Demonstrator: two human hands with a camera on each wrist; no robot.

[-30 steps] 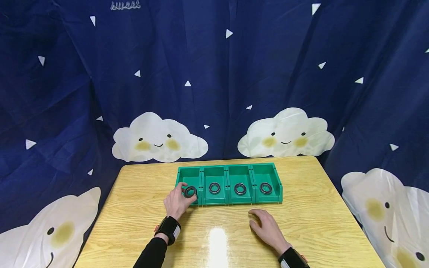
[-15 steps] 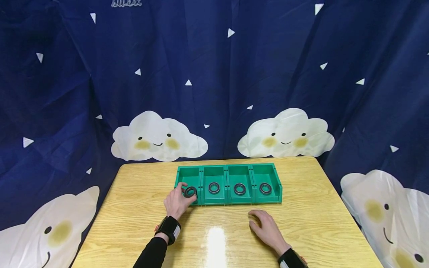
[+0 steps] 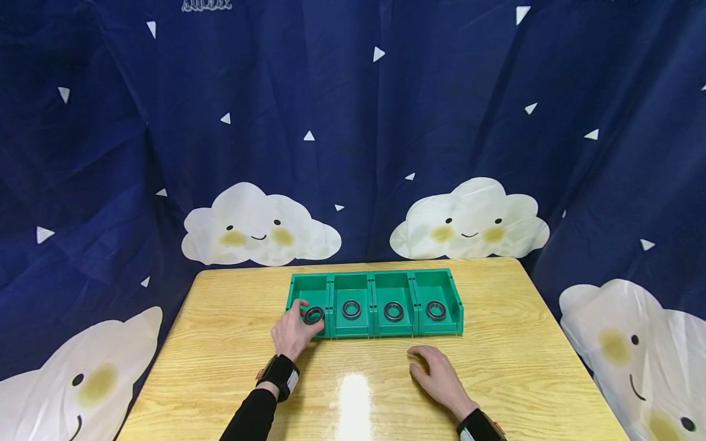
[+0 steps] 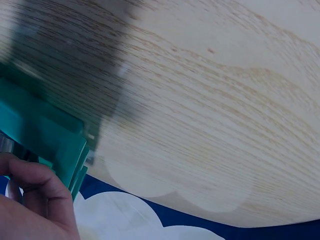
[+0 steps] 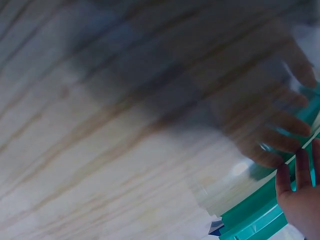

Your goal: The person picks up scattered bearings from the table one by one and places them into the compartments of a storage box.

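My left hand [image 3: 293, 331] pinches a black ring-shaped bearing [image 3: 314, 315] between thumb and fingers, over the leftmost green bin [image 3: 310, 283]. In the left wrist view the curled fingers [image 4: 37, 180] reach into that bin, and only a shiny edge of the bearing [image 4: 6, 144] shows. Three like bearings lie flat, one each in the second bin [image 3: 352, 283], the third bin [image 3: 393, 282] and the rightmost bin [image 3: 434, 280]. My right hand [image 3: 439, 375] rests near the table, in front of the bins, its fingers loosely bent and holding nothing.
The green bins stand joined in a row near the back of the wooden table [image 3: 231, 306]. Behind and at both sides hangs a dark blue curtain [image 3: 353, 122] with white clouds and triangles. Each wrist wears a black band [image 3: 279, 378].
The camera view has shifted slightly. My left hand keeps its pinch on the bearing, which tilts a little differently. My right hand has stayed still.
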